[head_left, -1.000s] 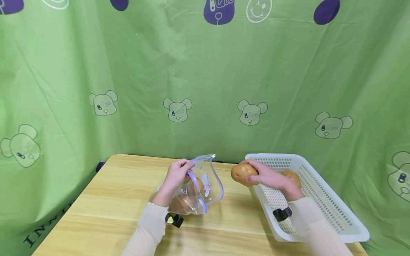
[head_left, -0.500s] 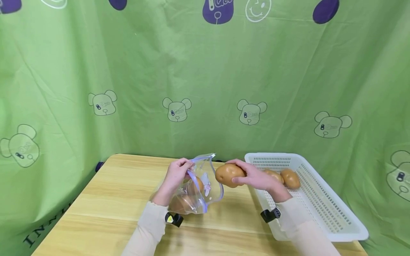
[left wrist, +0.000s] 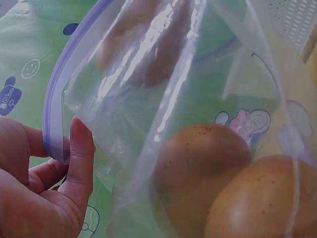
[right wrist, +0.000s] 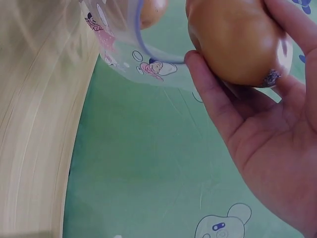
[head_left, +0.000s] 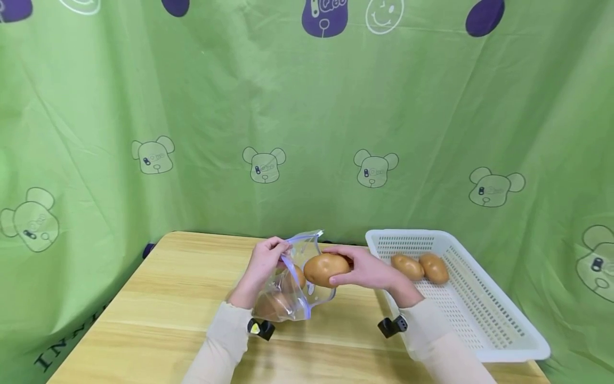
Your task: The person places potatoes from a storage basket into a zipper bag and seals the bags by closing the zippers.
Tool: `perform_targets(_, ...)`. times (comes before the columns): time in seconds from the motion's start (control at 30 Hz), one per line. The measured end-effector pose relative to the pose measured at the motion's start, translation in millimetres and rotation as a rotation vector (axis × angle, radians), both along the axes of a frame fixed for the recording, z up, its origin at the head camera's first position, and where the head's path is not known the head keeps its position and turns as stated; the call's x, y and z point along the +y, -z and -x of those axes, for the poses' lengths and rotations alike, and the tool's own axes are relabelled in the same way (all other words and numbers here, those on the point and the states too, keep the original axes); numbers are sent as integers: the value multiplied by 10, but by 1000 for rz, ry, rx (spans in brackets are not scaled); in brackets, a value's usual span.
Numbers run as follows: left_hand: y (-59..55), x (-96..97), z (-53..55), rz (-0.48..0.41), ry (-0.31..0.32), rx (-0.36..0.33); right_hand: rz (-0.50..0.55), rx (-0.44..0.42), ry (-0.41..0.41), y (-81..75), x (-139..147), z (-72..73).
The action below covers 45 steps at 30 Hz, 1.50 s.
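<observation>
My left hand [head_left: 261, 263] pinches the purple-edged rim of a clear zip bag [head_left: 307, 310], holding its mouth open toward the right. Inside the bag lie two brown potatoes [left wrist: 203, 158], seen through the plastic in the left wrist view. My right hand [head_left: 366, 269] grips another smooth brown potato [head_left: 327, 269] between thumb and fingers, right at the bag's mouth. In the right wrist view this held potato [right wrist: 237, 39] shows a dark rough spot at one end, and the bag's purple rim [right wrist: 136, 29] is close beside it.
A white perforated plastic basket [head_left: 508, 349] stands on the right of the wooden table [head_left: 158, 298]. Two potatoes, one left [head_left: 408, 266] and one right [head_left: 434, 268], lie side by side in its far half. A green printed curtain [head_left: 307, 106] hangs behind the table.
My right hand has carried its potato leftward from over the basket to the bag's mouth, uncovering the two potatoes in the basket. The left hand and the bag stay nearly still.
</observation>
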<state>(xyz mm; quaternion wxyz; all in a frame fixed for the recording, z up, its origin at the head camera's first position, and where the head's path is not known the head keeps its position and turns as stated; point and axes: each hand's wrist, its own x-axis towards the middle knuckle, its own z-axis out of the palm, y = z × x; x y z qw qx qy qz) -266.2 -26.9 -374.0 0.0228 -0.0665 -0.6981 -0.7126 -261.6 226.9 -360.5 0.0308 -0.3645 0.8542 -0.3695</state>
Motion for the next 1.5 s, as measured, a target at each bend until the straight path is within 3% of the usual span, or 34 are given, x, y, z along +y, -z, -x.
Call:
perform_targets(0.1,82,-3,67,-9,-6,-8,-5,10,-13,6,-57,-14)
perform_targets(0.23,108,2,82,-15,-18,-11,-36,14,-39,3,-126,-45)
perform_targets(0.5,49,10,32,-25,-22,-7,-109,28,-93,1,-233,-65)
perform_targets(0.83,91,2,66,-35,-18,3,-165,62,-141,54,-321,-45)
perform_targets(1.13,50,0,59,-61,-11,-29,-228,33,-79,89,-387,-23)
perform_targets(1.3,42,-9,74,-52,3,-25,-245,76,-114,129,-421,3)
perform_targets(1.5,31,-26,82,-50,11,-28,-245,21,-136,161,-456,33)
